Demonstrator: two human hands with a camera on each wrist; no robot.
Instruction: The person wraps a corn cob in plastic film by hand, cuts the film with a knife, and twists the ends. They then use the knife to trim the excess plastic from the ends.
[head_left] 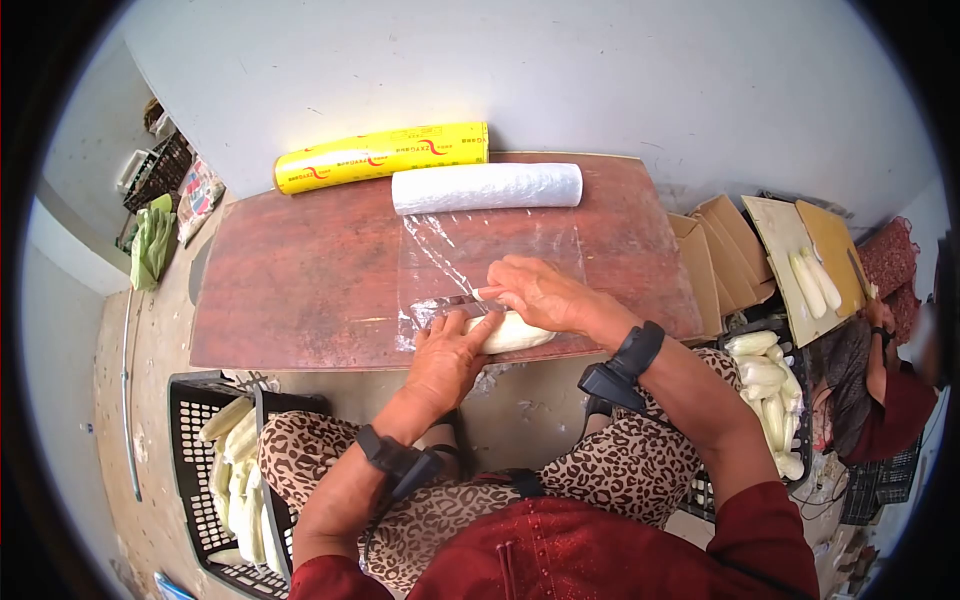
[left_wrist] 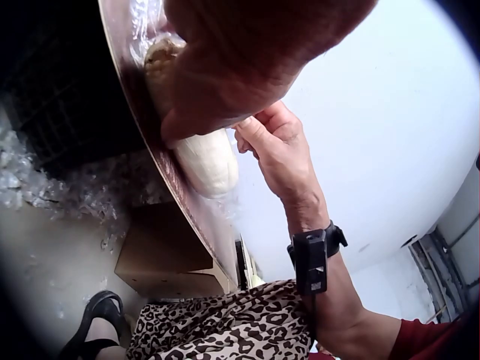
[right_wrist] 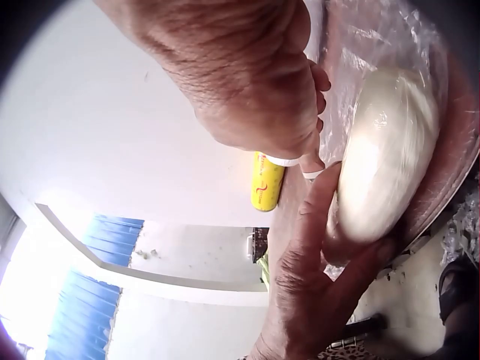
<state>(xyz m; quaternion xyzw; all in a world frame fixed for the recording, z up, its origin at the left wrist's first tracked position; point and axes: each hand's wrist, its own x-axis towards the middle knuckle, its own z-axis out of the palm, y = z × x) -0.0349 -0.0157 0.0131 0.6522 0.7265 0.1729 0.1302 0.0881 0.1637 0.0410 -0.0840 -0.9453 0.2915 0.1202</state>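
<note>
A pale, long vegetable (head_left: 515, 333) lies near the table's front edge, with clear film about it. Its left end is gripped between the thumb and fingers of my left hand (head_left: 446, 366). Just above the vegetable is my right hand (head_left: 548, 292), one finger stretched leftward with a white band (right_wrist: 313, 175) near its tip; its other fingers look curled, and whether they pinch film is unclear. In the right wrist view the vegetable (right_wrist: 386, 154) looks smooth and shiny under film. Clear film (head_left: 540, 235) runs over the table from a white roll (head_left: 488, 188).
A yellow printed roll (head_left: 382, 158) lies at the back of the red-brown table (head_left: 290, 270). Black crates (head_left: 190, 480) of pale vegetables stand at both sides below it. Cardboard (head_left: 735, 245) stands to the right, near another person's arm (head_left: 877, 350).
</note>
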